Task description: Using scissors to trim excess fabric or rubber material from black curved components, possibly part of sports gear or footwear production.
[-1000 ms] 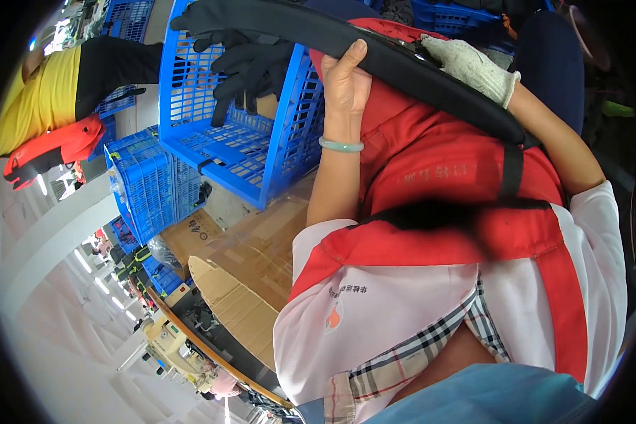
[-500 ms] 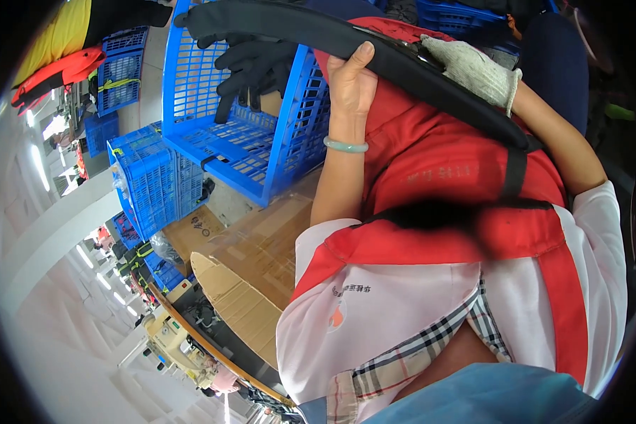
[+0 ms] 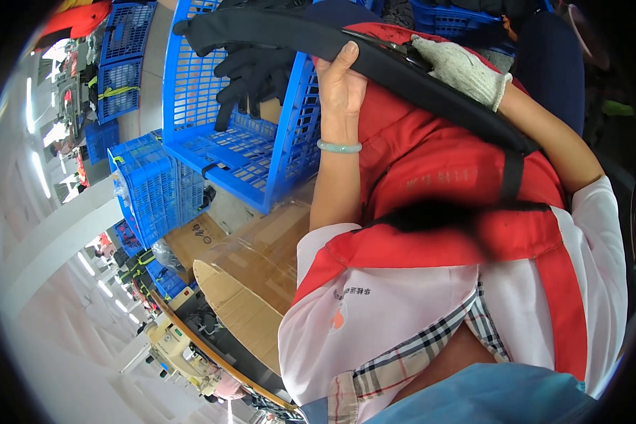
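A long black padded strap (image 3: 403, 81) lies slantwise across my lap, its far left end reaching over a blue crate. My left hand (image 3: 343, 81), bare and with a pale green bangle at the wrist, pinches the strap's near edge, thumb on top. My right hand (image 3: 463, 71) wears a white knit glove and bends over the far edge of the strap. By its fingertips is a small dark, shiny thing, partly hidden, whose kind I cannot tell. Beneath the strap spreads my red apron (image 3: 431, 152).
The blue plastic crate (image 3: 222, 152) to the left holds black gloves (image 3: 254, 78). Further left stand stacked blue crates (image 3: 162, 184). A cardboard box (image 3: 254, 268) sits by my left elbow, beyond it a sewing machine (image 3: 173, 346). More blue crates (image 3: 452, 21) are at the far side.
Both hands have shifted slightly to the left, along with the near part of the strap. Each keeps its place on the strap. The view has turned a little.
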The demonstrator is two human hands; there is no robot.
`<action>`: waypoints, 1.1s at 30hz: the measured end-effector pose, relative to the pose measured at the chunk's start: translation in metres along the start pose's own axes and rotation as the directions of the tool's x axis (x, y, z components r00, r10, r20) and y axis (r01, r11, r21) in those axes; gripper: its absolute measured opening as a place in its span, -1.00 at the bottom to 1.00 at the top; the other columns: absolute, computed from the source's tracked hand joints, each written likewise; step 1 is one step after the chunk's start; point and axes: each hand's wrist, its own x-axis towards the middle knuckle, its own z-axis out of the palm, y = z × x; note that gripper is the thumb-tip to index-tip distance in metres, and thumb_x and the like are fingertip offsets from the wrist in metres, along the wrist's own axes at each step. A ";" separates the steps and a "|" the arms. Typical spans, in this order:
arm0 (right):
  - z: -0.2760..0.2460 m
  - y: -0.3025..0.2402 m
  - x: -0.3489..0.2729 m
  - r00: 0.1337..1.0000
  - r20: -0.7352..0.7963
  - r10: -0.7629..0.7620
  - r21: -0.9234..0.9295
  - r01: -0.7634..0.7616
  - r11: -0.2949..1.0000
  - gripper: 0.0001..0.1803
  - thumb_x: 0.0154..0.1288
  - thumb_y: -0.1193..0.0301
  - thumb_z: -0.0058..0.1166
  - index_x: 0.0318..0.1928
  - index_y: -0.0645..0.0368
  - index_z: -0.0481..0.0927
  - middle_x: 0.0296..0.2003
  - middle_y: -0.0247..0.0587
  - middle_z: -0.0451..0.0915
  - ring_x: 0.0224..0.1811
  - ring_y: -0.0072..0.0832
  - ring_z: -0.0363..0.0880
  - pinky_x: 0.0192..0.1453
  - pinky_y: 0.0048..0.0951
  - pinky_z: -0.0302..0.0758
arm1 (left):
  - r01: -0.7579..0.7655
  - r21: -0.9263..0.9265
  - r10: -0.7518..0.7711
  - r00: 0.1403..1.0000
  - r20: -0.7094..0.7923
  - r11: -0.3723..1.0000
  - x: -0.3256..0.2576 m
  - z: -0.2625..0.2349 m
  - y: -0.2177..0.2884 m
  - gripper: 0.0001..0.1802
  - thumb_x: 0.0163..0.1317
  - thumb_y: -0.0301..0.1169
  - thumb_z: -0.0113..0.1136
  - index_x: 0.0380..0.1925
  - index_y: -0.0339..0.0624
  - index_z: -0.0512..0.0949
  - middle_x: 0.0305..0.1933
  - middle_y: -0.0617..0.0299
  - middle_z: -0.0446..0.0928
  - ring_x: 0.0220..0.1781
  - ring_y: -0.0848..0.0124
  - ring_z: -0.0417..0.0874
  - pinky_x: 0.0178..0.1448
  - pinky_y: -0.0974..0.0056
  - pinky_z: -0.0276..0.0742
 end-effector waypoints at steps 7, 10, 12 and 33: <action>0.006 0.000 0.006 0.988 0.036 0.150 0.093 -0.153 0.984 -0.54 0.15 0.48 0.10 0.09 0.29 0.42 -0.24 0.08 0.59 -0.19 -0.12 0.60 -0.15 -0.30 0.49 | 0.005 -0.013 -0.005 1.000 0.006 1.000 0.001 -0.002 -0.005 -0.64 0.08 -0.69 0.25 -0.10 -0.19 0.52 -0.12 0.22 0.57 -0.07 0.33 0.59 0.14 0.20 0.53; 0.003 -0.006 0.013 0.998 0.038 0.048 0.096 -0.052 0.994 -0.58 0.18 0.45 0.10 0.06 0.29 0.44 -0.23 0.07 0.59 -0.19 -0.20 0.61 -0.13 -0.33 0.49 | 0.004 0.009 -0.003 1.000 -0.010 1.000 0.002 -0.004 -0.005 -0.63 0.09 -0.65 0.26 -0.07 -0.17 0.51 -0.10 0.22 0.56 -0.04 0.34 0.59 0.17 0.19 0.52; 0.000 -0.010 0.017 0.999 0.040 0.010 0.134 -0.015 0.991 -0.60 0.29 0.24 0.05 0.00 0.27 0.48 -0.25 0.01 0.62 -0.18 -0.14 0.61 -0.16 -0.19 0.49 | -0.005 0.035 0.006 1.000 -0.026 0.999 0.004 -0.006 -0.003 -0.62 0.10 -0.62 0.27 -0.05 -0.16 0.50 -0.09 0.23 0.56 -0.03 0.34 0.59 0.18 0.17 0.52; -0.076 0.073 0.014 0.915 0.045 0.400 0.899 0.138 -0.415 -0.90 0.27 0.45 0.16 -0.28 0.18 0.52 -0.51 -0.40 0.48 -0.54 -0.68 0.41 -0.48 -0.73 0.42 | -0.095 0.528 0.054 0.994 0.093 0.844 0.031 0.077 -0.077 -0.75 0.31 -0.46 0.13 -0.05 -0.31 0.52 -0.16 0.10 0.61 -0.16 0.35 0.64 -0.08 0.35 0.53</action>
